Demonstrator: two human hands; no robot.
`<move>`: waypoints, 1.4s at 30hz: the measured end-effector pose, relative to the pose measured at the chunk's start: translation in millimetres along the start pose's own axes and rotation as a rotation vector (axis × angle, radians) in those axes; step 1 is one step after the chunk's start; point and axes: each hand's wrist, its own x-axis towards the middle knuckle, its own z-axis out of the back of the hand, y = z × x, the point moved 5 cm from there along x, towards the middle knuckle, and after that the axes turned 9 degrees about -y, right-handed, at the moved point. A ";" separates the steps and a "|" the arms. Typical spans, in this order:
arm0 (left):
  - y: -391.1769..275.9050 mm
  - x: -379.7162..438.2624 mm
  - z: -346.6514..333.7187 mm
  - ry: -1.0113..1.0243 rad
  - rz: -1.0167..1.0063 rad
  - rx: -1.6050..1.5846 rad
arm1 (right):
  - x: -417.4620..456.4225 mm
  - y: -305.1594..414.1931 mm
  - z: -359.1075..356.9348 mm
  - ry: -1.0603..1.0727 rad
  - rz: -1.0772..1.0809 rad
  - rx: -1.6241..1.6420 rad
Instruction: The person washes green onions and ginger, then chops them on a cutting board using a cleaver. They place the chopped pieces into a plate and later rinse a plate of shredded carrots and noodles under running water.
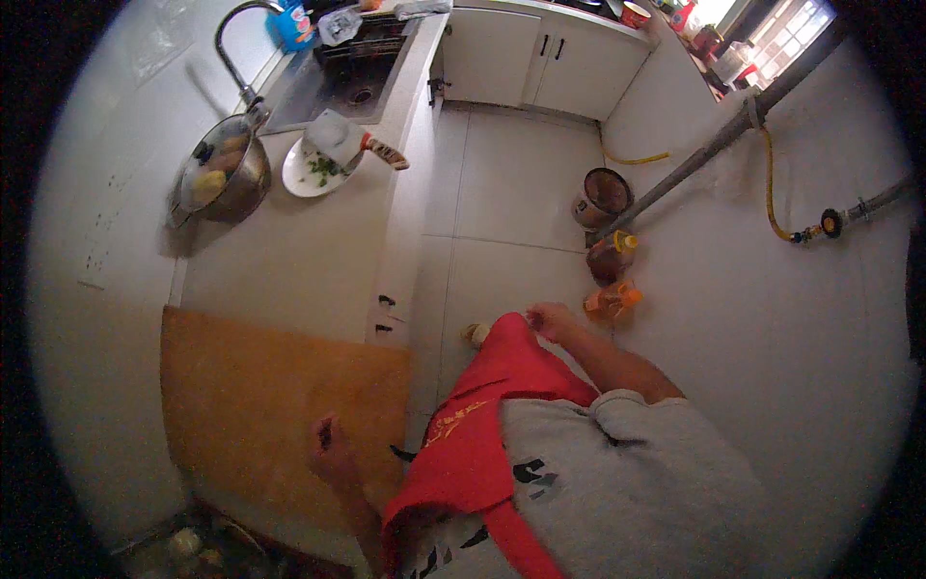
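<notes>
My left hand (333, 450) is over a large wooden board (275, 391), fingers curled around a dark patch that could be a small thing or shadow. My right hand (551, 320) is by the edge of a red apron (481, 434); whether it grips the cloth is unclear. On the counter, a cleaver (335, 135) lies across a white plate (295, 172) holding chopped greens (323, 168), its handle pointing towards the counter's front edge. A metal pot (249, 181) with food pieces stands left of the plate, against the wall.
Beyond the plate are a sink (354, 79) and curved tap (226, 51). A blue container (291, 27) stands behind the sink. On the floor at right are a bucket (597, 203) and two bottles (609, 260), near a diagonal pipe (694, 163). White cabinets (492, 54) stand at the far end.
</notes>
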 end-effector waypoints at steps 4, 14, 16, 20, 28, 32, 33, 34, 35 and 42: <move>-40.6 -6.5 -11.0 0.024 -0.071 0.131 | 20.1 -153.9 103.6 -0.389 -0.461 0.617; -57.8 -21.1 -99.9 -0.025 -0.007 0.042 | 80.5 -248.6 23.5 -0.257 -0.966 0.267; -86.9 -19.3 -115.2 0.067 -0.031 0.182 | 77.5 -234.4 -72.8 0.462 -0.503 -0.427; -101.7 -38.8 -91.4 -0.056 0.234 0.248 | 115.8 -58.2 -77.4 0.722 0.138 -0.023; -12.9 -61.9 -1.1 -0.449 0.022 0.065 | 223.3 -110.0 -116.2 0.289 0.947 -0.767; 15.6 -125.6 27.8 -0.933 0.078 -0.105 | 236.1 -111.3 -150.2 0.095 0.950 -0.737; 20.0 -136.8 28.7 -1.014 0.107 -0.077 | 243.3 -116.4 -166.6 0.013 1.072 -0.747; 22.0 -142.4 33.4 -1.080 0.136 -0.050 | 244.6 -110.6 -175.0 0.009 1.097 -0.744; 23.1 -144.4 38.6 -1.077 0.154 -0.044 | 246.2 -103.1 -178.0 -0.018 1.029 -0.687; 69.8 -136.8 62.7 -0.998 0.276 -0.130 | 239.4 13.7 -200.3 0.102 0.817 -0.468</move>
